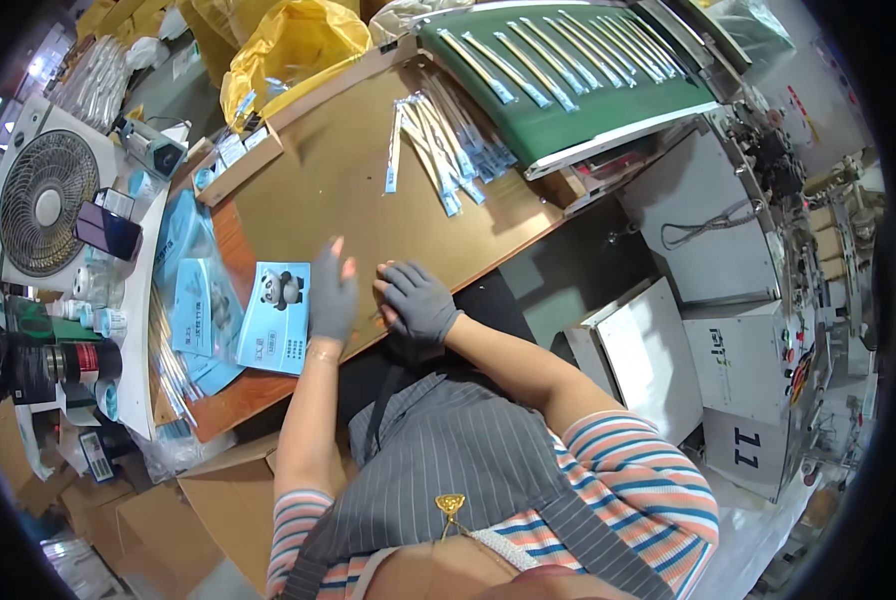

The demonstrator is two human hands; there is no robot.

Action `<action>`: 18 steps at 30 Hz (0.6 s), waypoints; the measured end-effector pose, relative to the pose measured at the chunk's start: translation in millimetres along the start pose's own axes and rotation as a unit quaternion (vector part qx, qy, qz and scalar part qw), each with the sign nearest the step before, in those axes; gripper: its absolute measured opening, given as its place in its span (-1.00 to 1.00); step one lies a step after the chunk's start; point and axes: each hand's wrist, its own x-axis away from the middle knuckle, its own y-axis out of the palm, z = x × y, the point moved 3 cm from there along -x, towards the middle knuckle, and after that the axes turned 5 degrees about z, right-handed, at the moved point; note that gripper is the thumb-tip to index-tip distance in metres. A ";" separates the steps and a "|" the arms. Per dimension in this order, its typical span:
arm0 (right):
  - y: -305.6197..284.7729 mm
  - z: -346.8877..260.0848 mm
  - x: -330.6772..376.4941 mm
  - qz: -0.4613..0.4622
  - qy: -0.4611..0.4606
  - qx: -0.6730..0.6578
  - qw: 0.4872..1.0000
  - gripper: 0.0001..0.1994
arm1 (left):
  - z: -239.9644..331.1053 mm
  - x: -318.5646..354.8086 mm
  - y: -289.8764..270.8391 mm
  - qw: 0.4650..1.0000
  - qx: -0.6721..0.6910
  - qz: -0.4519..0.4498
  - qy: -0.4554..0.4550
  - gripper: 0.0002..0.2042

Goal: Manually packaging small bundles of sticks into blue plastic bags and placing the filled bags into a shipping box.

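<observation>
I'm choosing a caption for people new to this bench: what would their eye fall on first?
Probably the green belt at the upper right, with slim sticklike packets lying side by side across it. Next, perhaps, the bright yellow bag at the top, left of centre, and the blue panda-printed packet on the table, just left of the grey-gloved left hand.

A factory packing workshop: slim plastic-wrapped sticks (476, 66) lie in a row on a flat green conveyor belt (618, 112) near a boxy white metal machine cabinet (733, 350).
</observation>
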 end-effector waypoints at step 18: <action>-21.0 216.7 -176.7 -0.079 0.459 0.142 0.874 -0.20 | -54.0 -76.7 67.7 0.982 -0.129 0.131 0.033 -0.57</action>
